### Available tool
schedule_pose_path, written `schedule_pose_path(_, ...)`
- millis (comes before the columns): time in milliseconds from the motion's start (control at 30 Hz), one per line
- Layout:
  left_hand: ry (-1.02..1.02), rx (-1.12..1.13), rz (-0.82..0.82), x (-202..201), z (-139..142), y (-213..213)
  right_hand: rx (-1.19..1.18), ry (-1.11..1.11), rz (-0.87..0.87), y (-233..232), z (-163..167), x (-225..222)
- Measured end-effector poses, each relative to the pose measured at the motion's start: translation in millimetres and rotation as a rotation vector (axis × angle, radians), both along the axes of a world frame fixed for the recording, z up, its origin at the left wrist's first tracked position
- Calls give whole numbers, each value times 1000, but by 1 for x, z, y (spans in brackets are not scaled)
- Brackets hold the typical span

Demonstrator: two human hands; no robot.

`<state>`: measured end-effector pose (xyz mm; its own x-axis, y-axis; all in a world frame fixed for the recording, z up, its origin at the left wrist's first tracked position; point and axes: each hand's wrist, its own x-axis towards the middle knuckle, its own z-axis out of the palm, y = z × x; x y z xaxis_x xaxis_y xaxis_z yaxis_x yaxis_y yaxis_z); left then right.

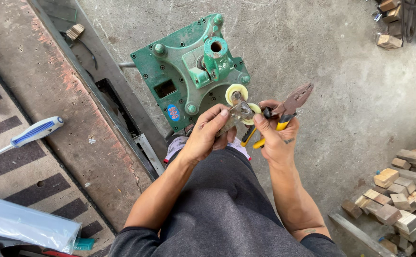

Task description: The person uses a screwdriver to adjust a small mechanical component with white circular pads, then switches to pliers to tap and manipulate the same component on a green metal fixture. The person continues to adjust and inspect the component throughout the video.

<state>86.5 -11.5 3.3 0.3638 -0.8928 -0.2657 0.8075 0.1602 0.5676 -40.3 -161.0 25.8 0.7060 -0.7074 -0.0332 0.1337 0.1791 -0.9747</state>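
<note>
While the person sits over dark trousers, the left hand (208, 135) pinches a small metal bracket with cream rollers (240, 109) between thumb and fingers. Just beside it, the right hand (275, 138) is closed on yellow-handled pliers (286, 110), whose long axis runs diagonally, rusty jaws pointing up and right. Beyond them, a green cast machine base (189, 71) stands on the concrete floor (341, 95).
</note>
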Motion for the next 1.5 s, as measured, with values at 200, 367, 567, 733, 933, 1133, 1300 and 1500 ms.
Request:
schedule_pose_path(200,-163,71,72,-6,-2,-6,75,2,-17,18,-10,0)
schedule_pose_path(367,-243,117,114,-13,-11,-8,99,-4,-24,28,-12,-1)
schedule_pose_path(567,-272,52,164,-20,-25,-8,109,-14,-24,25,-14,-3)
schedule_pose_path(733,-311,4,109,-17,-23,-1,117,-17,-5,11,-12,-9)
schedule_pose_path(933,-629,50,11,-1,4,12,-53,-2,91,-16,-3,-12)
schedule_pose_path(1133,-1095,162,-132,21,32,15,-334,119,245,-44,30,-7)
schedule_pose_path(1300,-1152,196,-172,25,42,11,-540,284,435,-56,63,5)
schedule_pose_path(1500,-1228,228,-211,29,48,9,-730,308,577,-61,89,22)
